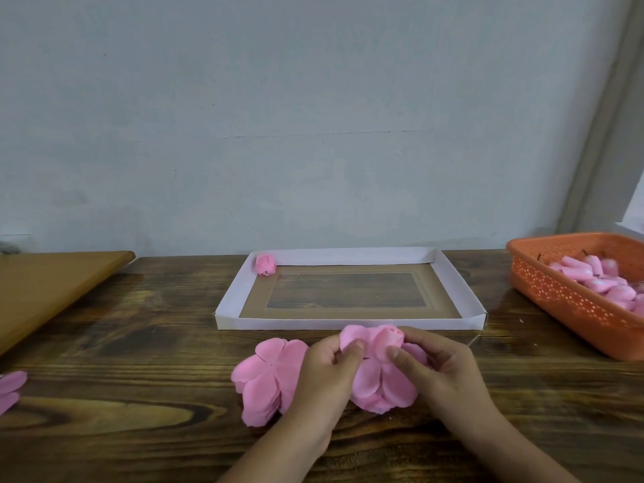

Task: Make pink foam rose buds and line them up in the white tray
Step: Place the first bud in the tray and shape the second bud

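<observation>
A white tray (230, 291) lies at the table's middle, with one finished pink rose bud (265, 264) in its far left corner. Just in front of the tray both hands work on a pink foam petal piece (380, 381) wrapped round a bud core (389, 335). My left hand (326, 374) pinches a petal at the left side of the core. My right hand (442, 367) holds the core and petals from the right. A stack of flat pink petal cut-outs (265, 378) lies on the table, partly under my left hand.
An orange perforated basket (564, 298) with several pink foam cores stands at the right edge. A brown board (52, 284) lies at the left. More pink petals (10, 388) show at the far left edge. A grey wall runs behind the table.
</observation>
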Demonstrator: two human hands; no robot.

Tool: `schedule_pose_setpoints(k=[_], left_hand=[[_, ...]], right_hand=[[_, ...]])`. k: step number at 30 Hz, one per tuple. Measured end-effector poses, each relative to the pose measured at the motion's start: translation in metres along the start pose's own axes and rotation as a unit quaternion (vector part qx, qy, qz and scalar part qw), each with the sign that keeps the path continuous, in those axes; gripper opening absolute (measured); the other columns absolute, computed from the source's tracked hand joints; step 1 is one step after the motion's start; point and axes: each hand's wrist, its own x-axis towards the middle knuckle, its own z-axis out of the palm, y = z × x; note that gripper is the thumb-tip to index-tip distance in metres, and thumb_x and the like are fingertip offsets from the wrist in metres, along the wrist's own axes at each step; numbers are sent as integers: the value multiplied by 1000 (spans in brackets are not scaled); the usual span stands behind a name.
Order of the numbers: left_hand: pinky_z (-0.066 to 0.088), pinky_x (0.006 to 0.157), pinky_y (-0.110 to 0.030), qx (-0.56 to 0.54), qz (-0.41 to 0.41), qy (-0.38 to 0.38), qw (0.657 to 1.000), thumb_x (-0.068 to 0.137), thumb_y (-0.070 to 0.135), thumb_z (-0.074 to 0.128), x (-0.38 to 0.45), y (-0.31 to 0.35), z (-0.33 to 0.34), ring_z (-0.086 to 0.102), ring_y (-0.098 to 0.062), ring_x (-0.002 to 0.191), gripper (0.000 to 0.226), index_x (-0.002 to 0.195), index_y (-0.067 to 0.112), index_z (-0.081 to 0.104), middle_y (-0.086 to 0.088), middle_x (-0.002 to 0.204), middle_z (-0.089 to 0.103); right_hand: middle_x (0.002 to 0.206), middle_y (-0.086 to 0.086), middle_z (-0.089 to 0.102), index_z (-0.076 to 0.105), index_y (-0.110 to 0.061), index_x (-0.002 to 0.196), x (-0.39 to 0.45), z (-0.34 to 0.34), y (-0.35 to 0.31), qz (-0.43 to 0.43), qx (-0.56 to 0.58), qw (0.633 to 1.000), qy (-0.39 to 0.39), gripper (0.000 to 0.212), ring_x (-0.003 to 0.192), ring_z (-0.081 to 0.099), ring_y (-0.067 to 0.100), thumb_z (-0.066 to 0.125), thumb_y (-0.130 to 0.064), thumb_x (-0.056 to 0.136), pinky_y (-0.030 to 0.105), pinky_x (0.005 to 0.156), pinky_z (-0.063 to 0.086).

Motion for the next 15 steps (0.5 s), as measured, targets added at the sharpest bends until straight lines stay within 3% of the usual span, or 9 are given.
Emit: schedule_pose_setpoints(k=[5, 9, 12, 15], left_hand=[[55, 69, -14, 3, 32, 3, 999, 104, 27, 57, 0, -2, 0, 72, -4, 86, 21, 102, 19, 77, 4, 91, 79], [51, 69, -9, 12, 46, -20, 999, 104, 36, 53, 0, -2, 1, 72, 1, 90, 29, 95, 26, 79, 9, 92, 79], [48, 68, -4, 32, 38, -31, 998, 103, 48, 47, -1, 1, 1, 68, 10, 92, 36, 87, 40, 78, 21, 92, 77], [48, 71, -5, 52, 30, -42, 997, 95, 65, 38, -2, 2, 1, 67, 9, 94, 40, 91, 49, 75, 19, 95, 77]], right_hand=[[104, -12, 77, 76, -41, 107, -1, 0, 0, -5, -20, 1000, -22, 23, 100, 72, 11, 69, -33, 86, 28, 79, 60], [106, -10, 77, 76, -38, 109, -2, 0, 3, -12, -25, 999, -33, 24, 102, 72, 13, 69, -25, 90, 31, 81, 61], [103, -11, 78, 76, -39, 107, -1, 0, 4, -10, -31, 999, -26, 22, 98, 73, 12, 69, -30, 88, 33, 80, 62], [101, -11, 78, 78, -38, 105, -1, -1, 6, -4, -39, 999, -16, 22, 96, 73, 11, 69, -35, 85, 35, 80, 62]])
